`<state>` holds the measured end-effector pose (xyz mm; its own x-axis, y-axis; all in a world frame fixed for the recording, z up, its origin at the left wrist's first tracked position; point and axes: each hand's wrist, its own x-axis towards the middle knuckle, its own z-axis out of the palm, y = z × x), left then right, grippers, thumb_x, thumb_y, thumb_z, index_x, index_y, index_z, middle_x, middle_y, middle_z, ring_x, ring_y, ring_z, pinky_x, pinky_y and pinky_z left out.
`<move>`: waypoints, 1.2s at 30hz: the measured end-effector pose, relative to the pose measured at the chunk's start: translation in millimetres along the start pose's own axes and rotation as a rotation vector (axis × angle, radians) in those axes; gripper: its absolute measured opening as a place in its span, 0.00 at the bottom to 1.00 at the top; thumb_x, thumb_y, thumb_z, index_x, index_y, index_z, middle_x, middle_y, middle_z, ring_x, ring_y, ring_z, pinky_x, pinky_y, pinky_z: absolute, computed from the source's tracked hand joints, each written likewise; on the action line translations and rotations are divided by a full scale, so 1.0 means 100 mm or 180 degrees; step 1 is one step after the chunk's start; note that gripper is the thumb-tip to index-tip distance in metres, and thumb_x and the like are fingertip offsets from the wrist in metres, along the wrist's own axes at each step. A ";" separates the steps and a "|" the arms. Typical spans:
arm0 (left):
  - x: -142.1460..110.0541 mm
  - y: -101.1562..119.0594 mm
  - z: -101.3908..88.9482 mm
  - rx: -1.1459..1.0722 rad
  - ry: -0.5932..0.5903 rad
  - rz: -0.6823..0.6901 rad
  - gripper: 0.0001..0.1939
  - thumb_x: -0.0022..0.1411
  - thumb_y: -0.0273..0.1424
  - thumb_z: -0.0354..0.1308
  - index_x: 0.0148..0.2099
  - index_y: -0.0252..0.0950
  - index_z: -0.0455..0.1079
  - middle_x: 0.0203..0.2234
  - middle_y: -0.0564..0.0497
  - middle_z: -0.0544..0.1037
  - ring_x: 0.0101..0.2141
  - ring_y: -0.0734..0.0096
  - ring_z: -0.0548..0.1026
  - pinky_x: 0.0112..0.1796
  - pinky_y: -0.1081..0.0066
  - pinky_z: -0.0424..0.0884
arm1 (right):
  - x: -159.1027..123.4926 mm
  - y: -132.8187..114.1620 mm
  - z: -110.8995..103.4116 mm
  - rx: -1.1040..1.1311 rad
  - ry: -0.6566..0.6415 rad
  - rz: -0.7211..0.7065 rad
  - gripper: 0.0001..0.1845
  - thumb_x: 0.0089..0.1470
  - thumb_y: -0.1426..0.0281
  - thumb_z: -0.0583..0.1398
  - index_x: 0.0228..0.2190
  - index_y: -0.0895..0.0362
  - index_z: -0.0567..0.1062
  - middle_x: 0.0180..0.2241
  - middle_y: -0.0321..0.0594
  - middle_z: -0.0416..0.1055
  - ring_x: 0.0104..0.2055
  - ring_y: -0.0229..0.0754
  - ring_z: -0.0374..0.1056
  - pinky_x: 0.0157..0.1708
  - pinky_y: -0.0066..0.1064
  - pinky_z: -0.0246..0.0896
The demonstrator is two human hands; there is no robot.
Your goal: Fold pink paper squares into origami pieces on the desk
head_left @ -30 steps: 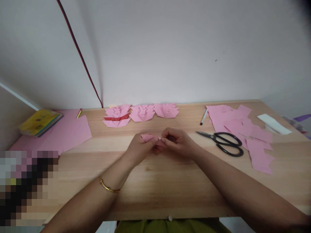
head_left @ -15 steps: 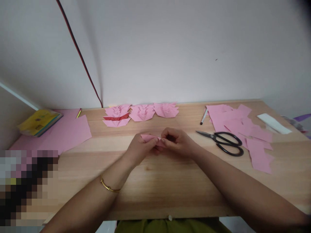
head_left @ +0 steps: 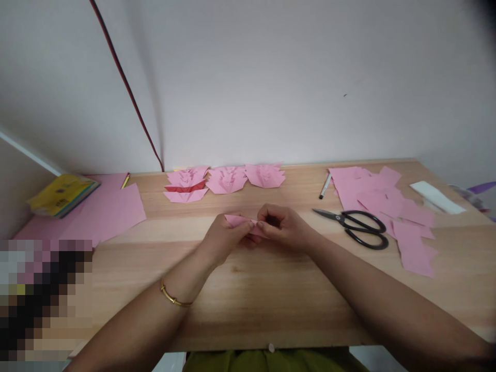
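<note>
Small pink paper (head_left: 237, 221) pinched in the grip of left hand (head_left: 228, 232) and right hand (head_left: 284, 227), black scissors (head_left: 349, 221) right of the grip, on the tabletop (head_left: 248, 305).

the scissors (head_left: 349, 222) have black handles, and the bracelet (head_left: 174, 299) is gold.

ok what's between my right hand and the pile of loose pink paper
The black-handled scissors lie there on the table, between your right hand and the loose pink paper, as the head view shows.
</note>
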<state>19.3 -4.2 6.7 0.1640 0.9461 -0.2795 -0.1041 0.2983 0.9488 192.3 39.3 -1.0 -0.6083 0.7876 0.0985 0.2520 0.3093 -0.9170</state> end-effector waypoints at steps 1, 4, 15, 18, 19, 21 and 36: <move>0.00 -0.01 0.00 -0.0049 -0.0012 -0.0020 0.07 0.53 0.31 0.60 0.28 0.31 0.75 0.23 0.48 0.77 0.26 0.70 0.75 0.29 0.70 0.73 | 0.00 0.00 0.00 -0.0003 -0.0001 -0.0006 0.11 0.52 0.65 0.57 0.24 0.58 0.64 0.21 0.31 0.58 0.23 0.31 0.51 0.22 0.23 0.48; 0.01 -0.03 0.00 -0.0192 0.0012 -0.0104 0.08 0.54 0.32 0.60 0.31 0.31 0.74 0.26 0.47 0.78 0.26 0.69 0.76 0.28 0.69 0.73 | 0.00 0.00 -0.01 -0.0003 -0.0031 -0.0025 0.12 0.54 0.63 0.57 0.25 0.58 0.65 0.21 0.32 0.59 0.23 0.32 0.52 0.22 0.24 0.48; 0.01 -0.04 -0.01 -0.0519 0.0084 -0.0099 0.09 0.53 0.32 0.62 0.32 0.30 0.72 0.26 0.47 0.78 0.27 0.70 0.76 0.28 0.71 0.73 | -0.02 -0.03 -0.02 -0.0034 0.0082 -0.0041 0.09 0.52 0.65 0.60 0.29 0.58 0.67 0.25 0.33 0.65 0.27 0.32 0.58 0.26 0.24 0.52; 0.01 -0.05 0.00 -0.0510 0.0107 -0.0136 0.09 0.51 0.32 0.63 0.32 0.31 0.72 0.25 0.48 0.78 0.27 0.69 0.76 0.28 0.70 0.73 | -0.02 -0.01 -0.01 0.0092 0.0127 -0.0014 0.10 0.52 0.64 0.60 0.28 0.58 0.67 0.25 0.34 0.65 0.26 0.33 0.59 0.26 0.24 0.53; 0.01 -0.05 0.00 -0.0481 0.0109 -0.0113 0.09 0.51 0.32 0.64 0.32 0.31 0.72 0.25 0.48 0.78 0.27 0.69 0.76 0.28 0.71 0.73 | -0.02 -0.01 -0.01 0.0127 0.0131 -0.0003 0.10 0.53 0.64 0.59 0.28 0.58 0.67 0.25 0.34 0.65 0.26 0.33 0.59 0.26 0.24 0.54; 0.01 -0.04 0.00 -0.0374 0.0094 -0.0024 0.09 0.51 0.33 0.64 0.31 0.31 0.73 0.25 0.49 0.78 0.27 0.70 0.75 0.29 0.71 0.72 | -0.02 -0.01 -0.01 0.0174 0.0133 0.0024 0.10 0.53 0.64 0.58 0.28 0.58 0.67 0.24 0.34 0.66 0.26 0.33 0.59 0.25 0.24 0.54; -0.02 0.04 0.01 0.0540 0.0135 0.0381 0.07 0.53 0.31 0.61 0.28 0.33 0.76 0.25 0.51 0.75 0.28 0.73 0.72 0.30 0.75 0.69 | 0.00 -0.03 -0.03 0.0273 0.0072 0.0112 0.10 0.54 0.64 0.56 0.27 0.59 0.67 0.24 0.35 0.65 0.26 0.34 0.58 0.26 0.25 0.52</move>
<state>19.9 -4.8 10.8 0.1185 0.9790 -0.1658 0.0469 0.1612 0.9858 193.7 40.0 2.6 -0.5829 0.8092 0.0735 0.2069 0.2353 -0.9496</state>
